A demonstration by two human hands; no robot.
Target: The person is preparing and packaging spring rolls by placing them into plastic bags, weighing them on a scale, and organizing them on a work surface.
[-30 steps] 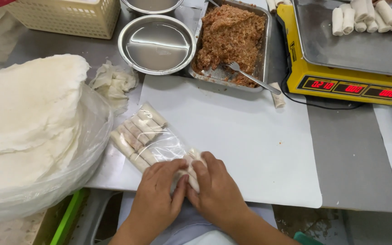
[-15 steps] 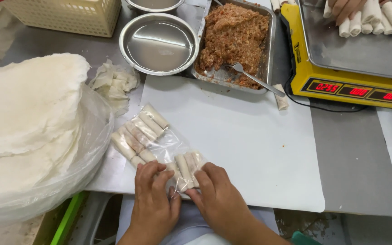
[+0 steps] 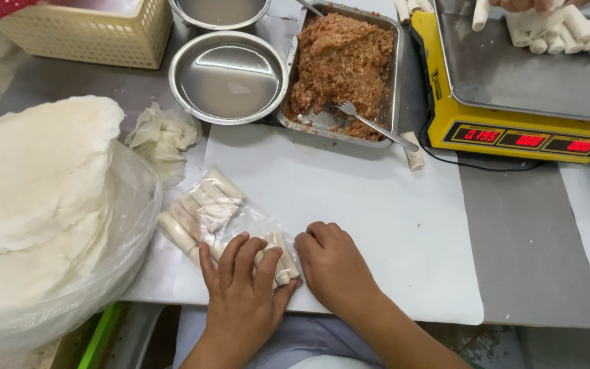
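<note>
Left hand (image 3: 244, 287) lies flat, fingers spread, pressing on a clear plastic bag (image 3: 230, 222) of pale rolls at the near edge of the white mat (image 3: 377, 225) on the surface; its grip is apart, palm down on the bag rather than clamped. Right hand (image 3: 332, 263) rests just beside it, fingers curled at the bag's near end; whether that grip pinches the plastic cannot be told. Stack of white wrapper sheets (image 3: 32, 178) to the left. Tray of brown filling (image 3: 339, 65) with a fork (image 3: 373, 123) and a yellow scale (image 3: 513, 89) beyond, where another person's hand (image 3: 534, 5) touches rolls.
</note>
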